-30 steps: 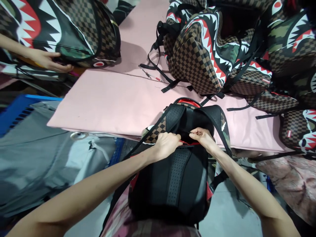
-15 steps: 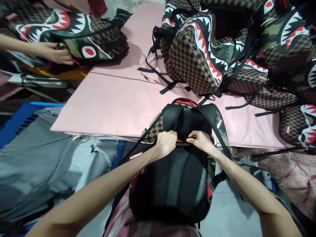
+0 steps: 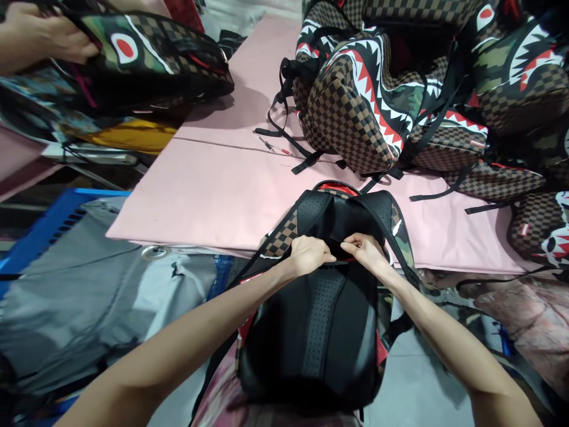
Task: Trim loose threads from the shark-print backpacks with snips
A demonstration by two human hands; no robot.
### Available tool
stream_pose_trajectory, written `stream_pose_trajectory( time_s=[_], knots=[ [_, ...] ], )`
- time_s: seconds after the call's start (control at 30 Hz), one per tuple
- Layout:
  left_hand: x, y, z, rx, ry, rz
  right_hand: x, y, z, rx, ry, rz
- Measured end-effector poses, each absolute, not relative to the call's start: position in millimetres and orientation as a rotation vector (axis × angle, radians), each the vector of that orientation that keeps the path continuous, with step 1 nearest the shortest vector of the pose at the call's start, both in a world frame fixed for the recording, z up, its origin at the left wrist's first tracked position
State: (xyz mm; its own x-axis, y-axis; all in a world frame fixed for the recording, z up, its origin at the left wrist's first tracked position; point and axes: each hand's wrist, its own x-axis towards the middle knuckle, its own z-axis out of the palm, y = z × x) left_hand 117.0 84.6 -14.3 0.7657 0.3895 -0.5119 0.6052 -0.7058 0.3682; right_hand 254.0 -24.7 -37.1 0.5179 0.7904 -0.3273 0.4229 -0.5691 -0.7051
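Observation:
A black backpack (image 3: 284,332) leans between me and the table edge, its padded back panel turned up and its shoulder straps spread at the far end. My left hand (image 3: 310,255) is closed on the upper edge of that panel, knuckles up, thumb along the edge. Just to its right, my right hand (image 3: 361,248) pinches the black material at the same gap, thumb and fingers together. Between the hands the panel's edge stands slightly apart from the black upper part. What lies inside the gap is hidden. Brown checks and red trim show at the sides.
Checkered shark-mouth backpacks (image 3: 355,107) are piled at the back right of the pink-covered table (image 3: 200,190). A co-worker's hand (image 3: 48,35) holds another backpack (image 3: 155,56) at far left. A blue crate (image 3: 48,222) with grey material (image 3: 98,290) stands at left.
My left hand has shifted slightly right along the panel edge and its thumb now shows. My right hand stays pinched at the gap. The co-worker's hand and backpack appear further up and left.

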Motion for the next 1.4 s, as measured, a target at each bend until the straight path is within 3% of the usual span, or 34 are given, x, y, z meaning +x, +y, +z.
stream_pose_trajectory(
  time_s=[1.1,1.3,1.4],
  knots=[
    [112.5,77.8,-37.4,2.522,0.967,-0.358,243.2,-8.9,-24.4,-2.531,-1.25,1.016],
    [117.2,83.0,-32.9,2.495,0.957,-0.261,246.3,-6.5,-29.9,-2.507,-1.22,0.971],
    [99.1,80.0,-25.4,2.489,0.895,-0.089,249.4,-11.7,-23.7,-2.346,-1.192,0.79]
  ],
)
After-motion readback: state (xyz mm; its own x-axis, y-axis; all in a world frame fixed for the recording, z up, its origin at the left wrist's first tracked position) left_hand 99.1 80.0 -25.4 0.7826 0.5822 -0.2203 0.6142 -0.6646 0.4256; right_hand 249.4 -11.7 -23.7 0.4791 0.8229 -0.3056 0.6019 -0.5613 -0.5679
